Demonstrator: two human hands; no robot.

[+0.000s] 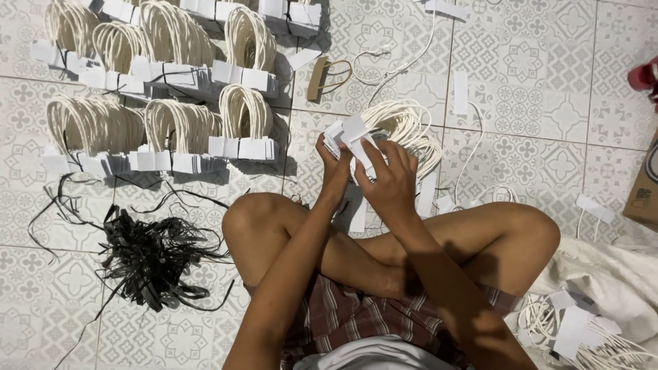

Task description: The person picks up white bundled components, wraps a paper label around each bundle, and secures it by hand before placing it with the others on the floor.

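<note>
While both hands [370, 168] grip one white handle stack [351, 133], nine tied bundles [245, 116] lie beyond.

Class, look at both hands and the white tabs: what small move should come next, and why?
Probably square the white paper tabs into one even stack: the left hand and right hand pinch them fanned out, unlike the tied bundles on the floor.

Pale patterned floor tiles [534, 103] with grey grout lines, evenly lit, a brown cardboard box [644, 195] at the right edge
</note>
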